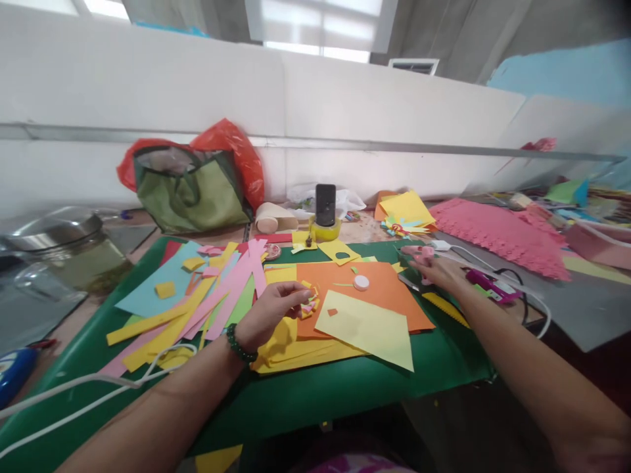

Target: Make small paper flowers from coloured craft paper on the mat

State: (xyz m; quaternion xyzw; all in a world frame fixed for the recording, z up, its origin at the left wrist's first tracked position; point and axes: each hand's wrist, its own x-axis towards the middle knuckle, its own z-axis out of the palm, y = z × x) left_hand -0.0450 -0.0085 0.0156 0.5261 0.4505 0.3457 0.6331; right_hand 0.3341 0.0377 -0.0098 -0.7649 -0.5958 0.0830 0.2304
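Note:
My left hand point(269, 309), with a dark green bead bracelet point(240, 345) at the wrist, pinches a small ring of yellow and pink paper pieces point(310, 305). The ring is held over the left edge of an orange sheet point(379, 289). At the right of the green mat, my right hand point(438, 268) has its fingers on a small pink-handled tool point(424, 252); its exact kind is unclear. A pale yellow sheet point(369, 328) lies across the orange one, near a small white round disc point(361, 282). Yellow sheets point(280, 355) lie underneath.
Pink and yellow paper strips point(221, 289) lie at left, crossed by a white cable point(133, 381). A phone point(325, 205) stands on a yellow tape roll point(327, 230). Behind are a green bag point(197, 190) and glass jar point(73, 256); a purple device point(493, 287) sits right.

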